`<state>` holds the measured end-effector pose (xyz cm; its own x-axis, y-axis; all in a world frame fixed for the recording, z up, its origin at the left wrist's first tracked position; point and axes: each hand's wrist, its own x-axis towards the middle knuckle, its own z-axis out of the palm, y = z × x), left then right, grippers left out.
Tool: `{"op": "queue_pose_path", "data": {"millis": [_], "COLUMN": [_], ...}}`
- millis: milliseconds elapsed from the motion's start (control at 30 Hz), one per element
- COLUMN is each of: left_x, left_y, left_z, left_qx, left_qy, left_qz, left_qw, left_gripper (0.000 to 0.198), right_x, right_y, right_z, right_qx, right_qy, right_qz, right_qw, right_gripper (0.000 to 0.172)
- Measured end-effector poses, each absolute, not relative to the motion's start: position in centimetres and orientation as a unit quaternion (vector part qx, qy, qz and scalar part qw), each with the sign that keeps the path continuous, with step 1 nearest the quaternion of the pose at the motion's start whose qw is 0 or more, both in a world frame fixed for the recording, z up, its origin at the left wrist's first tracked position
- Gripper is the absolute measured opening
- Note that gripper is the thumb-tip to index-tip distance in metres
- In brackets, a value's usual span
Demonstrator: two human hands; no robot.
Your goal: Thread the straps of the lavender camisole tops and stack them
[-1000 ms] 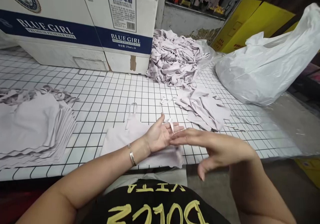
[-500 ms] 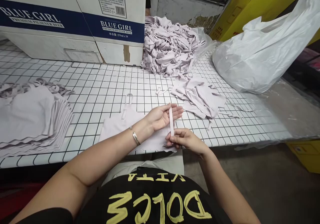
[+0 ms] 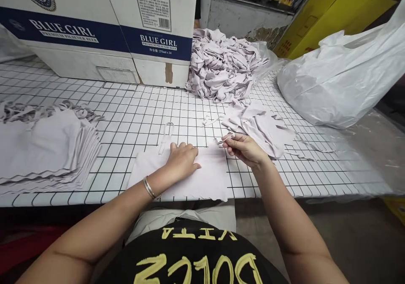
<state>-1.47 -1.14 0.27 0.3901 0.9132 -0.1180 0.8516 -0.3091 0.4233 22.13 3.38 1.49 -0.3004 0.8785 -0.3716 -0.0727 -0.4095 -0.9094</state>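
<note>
A pale lilac camisole (image 3: pixel 210 176) lies spread at the table's front edge. Its one thin strap (image 3: pixel 162 144) stretches away over the tabletop, looped at the far end. My left hand (image 3: pixel 182 162) rests palm down on the upper part of the cloth, fingers out and holding nothing. At the camisole's top right corner, my right hand (image 3: pixel 246 150) pinches the other strap (image 3: pixel 222 141) between thumb and fingers; part of that strap is hidden in the grip. Just beyond this hand lies a small pile of loose lilac pieces (image 3: pixel 262 128).
A neat stack of lilac garments (image 3: pixel 47 149) is at the left. Behind stand a white beer carton (image 3: pixel 164 71) and a large heap of lilac cloth (image 3: pixel 221 66). To the right are a white plastic bag (image 3: pixel 332 81) and a yellow box (image 3: pixel 335 14). Checked cloth covers the table (image 3: pixel 126 106).
My left hand has turned from palm up under the strap to palm down on the camisole, moving left. My right hand has moved away from my body, still pinching the strap.
</note>
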Motion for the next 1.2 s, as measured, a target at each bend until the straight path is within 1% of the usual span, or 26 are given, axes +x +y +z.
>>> {"op": "queue_pose_path", "data": {"millis": [67, 233, 433, 533, 667, 833, 1067, 1200], "left_x": [-2.0, -3.0, -3.5, -3.5, -3.5, -3.6, -3.5, -3.5], "left_y": [-1.7, -1.3, -1.6, -1.8, -2.0, -2.1, -2.2, -2.2], "left_z": [-0.2, -0.9, -1.5, -1.5, -1.6, -1.7, -1.6, -1.7], "left_qx": [0.798, 0.767, 0.728, 0.717, 0.712, 0.716, 0.718, 0.717], "left_qy": [0.559, 0.564, 0.574, 0.580, 0.579, 0.569, 0.570, 0.568], "left_qz": [0.066, 0.094, 0.144, 0.156, 0.171, 0.179, 0.176, 0.180], "left_qw": [0.214, 0.292, 0.346, 0.355, 0.360, 0.362, 0.360, 0.361], "left_gripper": [0.022, 0.016, 0.016, 0.015, 0.015, 0.019, 0.022, 0.022], "right_x": [21.4, 19.4, 17.0, 16.0, 15.5, 15.4, 15.4, 15.4], "right_y": [3.9, 3.7, 3.0, 2.4, 1.8, 1.3, 0.8, 0.6], "right_z": [1.0, -0.1, -0.7, -0.9, -1.4, -2.1, -2.7, -2.7], "right_qx": [-0.470, -0.445, -0.441, -0.437, -0.443, -0.422, -0.414, -0.410], "right_qy": [-0.404, -0.383, -0.467, -0.514, -0.567, -0.642, -0.638, -0.653], "right_qz": [0.709, 0.743, 0.685, 0.656, 0.623, 0.578, 0.565, 0.561], "right_qw": [0.338, 0.322, 0.343, 0.340, 0.308, 0.277, 0.321, 0.301], "right_gripper": [0.026, 0.027, 0.026, 0.026, 0.029, 0.026, 0.024, 0.021]}}
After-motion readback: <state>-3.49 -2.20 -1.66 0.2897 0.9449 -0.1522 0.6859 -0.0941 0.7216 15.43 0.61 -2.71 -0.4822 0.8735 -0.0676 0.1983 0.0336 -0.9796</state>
